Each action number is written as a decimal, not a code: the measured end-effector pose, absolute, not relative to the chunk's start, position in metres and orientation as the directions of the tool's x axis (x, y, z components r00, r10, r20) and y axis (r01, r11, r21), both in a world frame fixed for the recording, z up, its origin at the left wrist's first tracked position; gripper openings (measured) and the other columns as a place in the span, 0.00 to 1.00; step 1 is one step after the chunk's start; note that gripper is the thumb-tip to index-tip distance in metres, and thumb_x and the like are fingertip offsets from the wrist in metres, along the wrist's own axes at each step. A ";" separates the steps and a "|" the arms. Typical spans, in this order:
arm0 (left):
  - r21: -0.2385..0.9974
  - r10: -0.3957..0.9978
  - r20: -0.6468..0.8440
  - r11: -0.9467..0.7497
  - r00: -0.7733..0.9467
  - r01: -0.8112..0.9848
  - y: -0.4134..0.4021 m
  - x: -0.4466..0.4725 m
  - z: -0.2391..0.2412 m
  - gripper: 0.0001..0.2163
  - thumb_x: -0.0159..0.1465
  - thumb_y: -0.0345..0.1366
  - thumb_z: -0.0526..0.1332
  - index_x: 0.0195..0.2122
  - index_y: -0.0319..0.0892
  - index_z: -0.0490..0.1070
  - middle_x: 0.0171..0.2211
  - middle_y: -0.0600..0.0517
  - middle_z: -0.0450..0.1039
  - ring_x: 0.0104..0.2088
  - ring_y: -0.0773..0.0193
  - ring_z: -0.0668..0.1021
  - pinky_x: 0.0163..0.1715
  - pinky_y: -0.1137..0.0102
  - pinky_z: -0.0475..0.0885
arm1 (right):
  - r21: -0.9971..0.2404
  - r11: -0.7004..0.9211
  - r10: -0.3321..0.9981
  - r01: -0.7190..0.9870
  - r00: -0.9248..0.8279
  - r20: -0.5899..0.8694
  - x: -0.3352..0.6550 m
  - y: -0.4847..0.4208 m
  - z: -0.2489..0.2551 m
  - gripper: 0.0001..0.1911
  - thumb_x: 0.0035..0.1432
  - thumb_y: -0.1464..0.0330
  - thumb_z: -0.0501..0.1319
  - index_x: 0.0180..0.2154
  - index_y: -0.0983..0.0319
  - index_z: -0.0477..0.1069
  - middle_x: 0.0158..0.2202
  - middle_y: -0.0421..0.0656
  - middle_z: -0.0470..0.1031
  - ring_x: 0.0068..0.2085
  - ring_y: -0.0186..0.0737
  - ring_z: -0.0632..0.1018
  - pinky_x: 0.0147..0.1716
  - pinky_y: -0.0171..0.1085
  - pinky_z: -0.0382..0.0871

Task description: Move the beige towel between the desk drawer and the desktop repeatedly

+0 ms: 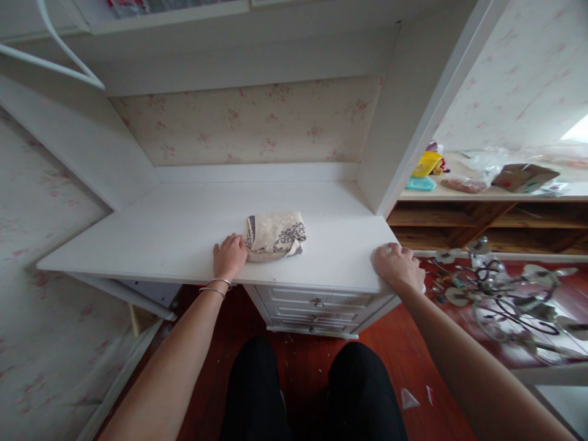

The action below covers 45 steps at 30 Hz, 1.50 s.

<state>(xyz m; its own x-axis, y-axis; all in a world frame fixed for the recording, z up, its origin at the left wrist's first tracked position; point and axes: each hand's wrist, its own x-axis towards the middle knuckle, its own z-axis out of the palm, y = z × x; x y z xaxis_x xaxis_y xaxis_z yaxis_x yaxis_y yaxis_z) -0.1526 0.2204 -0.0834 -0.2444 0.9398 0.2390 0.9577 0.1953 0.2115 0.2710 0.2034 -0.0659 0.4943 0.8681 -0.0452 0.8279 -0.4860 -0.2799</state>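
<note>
A folded cream cloth with a dark floral pattern lies on the white desk. Just left of it, my left hand rests on the desktop near the front edge, fingers laid down and close against the cloth's side; two thin bangles circle that wrist. My right hand is at the desk's right front corner, its fingers curled. A bit of something whitish shows around those fingers, too little to name. Below the desktop stands a drawer unit with small knobs.
A shelf hutch with a side panel rises above the desk. At right, a low wooden shelf carries a yellow container, plastic bags and a cardboard box. A chandelier lies nearby. Scraps litter the red floor.
</note>
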 end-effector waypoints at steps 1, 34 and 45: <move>0.212 0.940 0.238 0.195 -0.244 0.958 0.220 -0.152 -0.083 0.21 0.73 0.40 0.42 0.55 0.47 0.72 0.65 0.45 0.66 0.64 0.54 0.67 0.65 0.48 0.57 | -0.279 -0.487 0.868 0.828 0.495 -0.046 0.271 0.203 -0.066 0.32 0.68 0.53 0.39 0.62 0.63 0.63 0.60 0.59 0.64 0.58 0.66 0.69 0.54 0.59 0.64; 0.219 0.936 0.252 0.192 -0.246 0.957 0.220 -0.153 -0.084 0.20 0.73 0.39 0.42 0.54 0.47 0.73 0.64 0.45 0.67 0.63 0.54 0.68 0.64 0.49 0.57 | -0.283 -0.484 0.868 0.828 0.494 -0.039 0.271 0.203 -0.067 0.33 0.68 0.52 0.39 0.62 0.63 0.64 0.59 0.60 0.65 0.58 0.65 0.69 0.54 0.58 0.64; 0.249 0.907 0.344 0.160 -0.242 0.955 0.215 -0.149 -0.073 0.18 0.72 0.37 0.45 0.43 0.43 0.75 0.54 0.43 0.74 0.54 0.52 0.74 0.58 0.53 0.63 | -0.312 -0.483 0.868 0.818 0.495 -0.044 0.269 0.198 -0.065 0.32 0.68 0.53 0.41 0.63 0.62 0.64 0.60 0.60 0.64 0.59 0.65 0.68 0.55 0.59 0.63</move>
<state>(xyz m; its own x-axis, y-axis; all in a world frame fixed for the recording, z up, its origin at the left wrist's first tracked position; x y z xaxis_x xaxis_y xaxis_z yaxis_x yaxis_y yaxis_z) -0.1494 0.2151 -0.0733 -0.2415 0.9075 0.3437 0.9553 0.1601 0.2485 0.2690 0.1985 -0.0645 0.4950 0.8677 -0.0443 0.8182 -0.4827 -0.3124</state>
